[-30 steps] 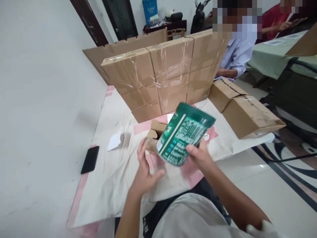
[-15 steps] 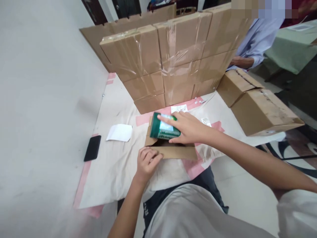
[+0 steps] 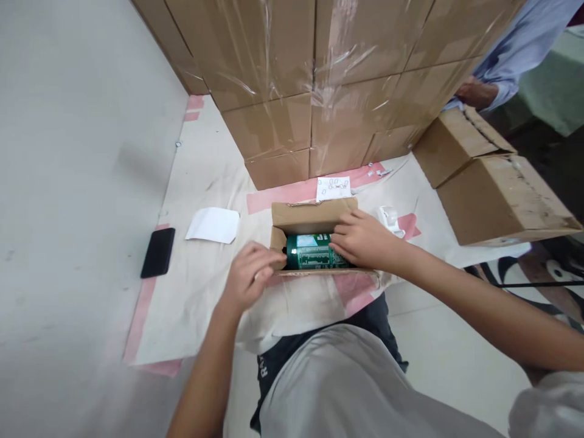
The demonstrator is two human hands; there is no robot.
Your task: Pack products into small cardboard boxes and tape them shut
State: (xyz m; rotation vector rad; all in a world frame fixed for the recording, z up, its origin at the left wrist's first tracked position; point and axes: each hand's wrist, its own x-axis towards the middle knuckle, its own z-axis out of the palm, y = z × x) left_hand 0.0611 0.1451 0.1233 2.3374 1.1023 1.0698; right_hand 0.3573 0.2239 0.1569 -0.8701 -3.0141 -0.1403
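A green cylindrical canister (image 3: 314,255) with a printed label lies on its side in an open cardboard box (image 3: 314,213). Over the canister's right end, my right hand (image 3: 365,238) has its fingers curled onto it; its thumb is hidden. My left hand (image 3: 250,272) is at the box's left end, its fingers bent against the box edge beside the canister's dark end. The back flap stands up behind the canister.
Behind the box rises a stack of taped cartons (image 3: 274,125). A white paper (image 3: 213,225) and black phone (image 3: 157,252) lie left; a marked paper slip (image 3: 333,188) is behind. At right are a white item (image 3: 390,220), brown cartons (image 3: 493,194) and another person's hand (image 3: 477,93).
The canister has gone from above the box down into it, carried by my right hand. My left hand has shifted left from the front flap to the box's left end. The view has tilted downward.
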